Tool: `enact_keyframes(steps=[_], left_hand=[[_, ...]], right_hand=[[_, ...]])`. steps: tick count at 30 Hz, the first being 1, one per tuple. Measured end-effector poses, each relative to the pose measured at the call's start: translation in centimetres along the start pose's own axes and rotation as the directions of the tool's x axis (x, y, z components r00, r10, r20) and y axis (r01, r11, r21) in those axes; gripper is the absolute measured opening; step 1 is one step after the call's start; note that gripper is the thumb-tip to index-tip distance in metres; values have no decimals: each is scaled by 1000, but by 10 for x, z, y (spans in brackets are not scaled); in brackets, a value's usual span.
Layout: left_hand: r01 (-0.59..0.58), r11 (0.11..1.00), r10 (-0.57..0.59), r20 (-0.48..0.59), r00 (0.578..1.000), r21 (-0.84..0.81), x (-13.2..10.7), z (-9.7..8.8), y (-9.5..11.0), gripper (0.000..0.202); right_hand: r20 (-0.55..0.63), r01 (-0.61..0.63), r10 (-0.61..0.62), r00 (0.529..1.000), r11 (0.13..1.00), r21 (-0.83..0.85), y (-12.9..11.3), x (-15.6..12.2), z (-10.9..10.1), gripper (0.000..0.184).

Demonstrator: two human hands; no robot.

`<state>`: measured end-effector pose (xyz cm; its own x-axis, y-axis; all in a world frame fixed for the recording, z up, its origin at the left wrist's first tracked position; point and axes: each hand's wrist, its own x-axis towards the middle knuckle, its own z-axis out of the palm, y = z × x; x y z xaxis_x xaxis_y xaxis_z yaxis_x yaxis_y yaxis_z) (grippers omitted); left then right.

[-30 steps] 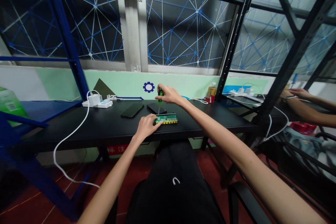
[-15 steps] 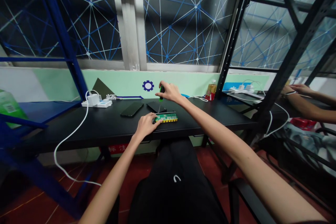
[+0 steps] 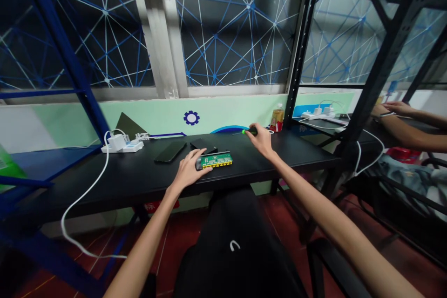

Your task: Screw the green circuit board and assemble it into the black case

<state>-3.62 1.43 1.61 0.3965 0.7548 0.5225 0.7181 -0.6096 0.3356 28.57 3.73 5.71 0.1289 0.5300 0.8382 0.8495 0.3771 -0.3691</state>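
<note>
A green circuit board (image 3: 214, 161) with yellow parts along its front edge lies on the black table (image 3: 132, 177). My left hand (image 3: 190, 169) rests on the board's left end, fingers curled over it. My right hand (image 3: 260, 140) is off to the right of the board, low over the table, closed round a green-and-black screwdriver (image 3: 250, 132) that points left and lies nearly level.
Two dark phones (image 3: 171, 152) lie behind the board. A white power strip with a charger (image 3: 121, 145) and a white cable sits at the left. A drink bottle (image 3: 278, 120) stands by a black rack post. Another person's arms (image 3: 407, 121) rest at the far right.
My right hand has taken the screwdriver off the board and moved right and down, laying it almost flat. My left hand stays on the board. My head turned slightly.
</note>
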Motion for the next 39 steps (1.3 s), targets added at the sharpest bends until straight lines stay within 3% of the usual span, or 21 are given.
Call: enact_keyframes(steps=[4,8,11,17,22,28,34,36,39], left_hand=[[19,994,-33,140,990,107,11,0,-4,63],[-18,990,-3,146,989,142,21,0,-10,60],[-41,992,26,126,992,120,23,2,-12,57],[-24,1000,25,39,999,-10,25,9,-14,47],[94,960,-94,12,996,-263,30,2,-10,42],[339,745,-380,53,924,-574,22,-15,3,38],[390,565,-524,49,850,-727,26,-24,12,39],[368,452,-536,82,840,-813,34,-25,19,39],[344,263,-502,177,846,-901,46,-24,41,38]], right_hand=[[37,-48,50,998,997,-63,34,-29,5,16],[160,-114,147,976,973,-199,37,-40,9,22],[290,-70,170,942,944,-324,32,-43,9,29],[417,37,178,891,889,-457,27,-45,10,29],[360,8,181,915,886,-464,26,-47,11,36],[159,-59,119,980,937,-343,29,-46,9,40],[-47,-36,31,998,994,-102,14,-49,-4,30],[-24,-20,21,999,999,41,-1,-51,-12,29],[157,-57,9,988,950,307,-29,-52,-22,35]])
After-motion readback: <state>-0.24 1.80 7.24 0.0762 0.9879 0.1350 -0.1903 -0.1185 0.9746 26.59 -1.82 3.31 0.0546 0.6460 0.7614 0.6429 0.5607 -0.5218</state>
